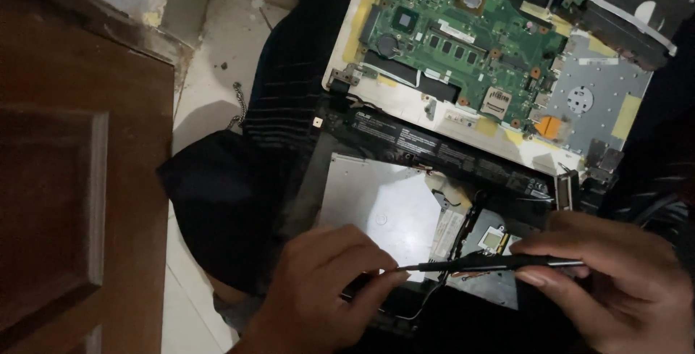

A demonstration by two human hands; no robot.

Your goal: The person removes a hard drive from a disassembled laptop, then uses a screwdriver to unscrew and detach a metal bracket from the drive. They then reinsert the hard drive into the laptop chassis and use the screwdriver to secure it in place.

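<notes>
My left hand and my right hand together hold a thin dark rod-like tool level over an opened laptop base. The left thumb and fingers pinch its pointed left end; the right fingers grip its thicker right end. Beneath the tool lie a silver optical drive, a small circuit card and thin black cables. A long black battery runs across the base just beyond.
A green motherboard sits in a white laptop shell further back, with a silver drive bay at its right. Dark striped cloth lies under the parts. A brown wooden door stands at the left, beside white floor tiles.
</notes>
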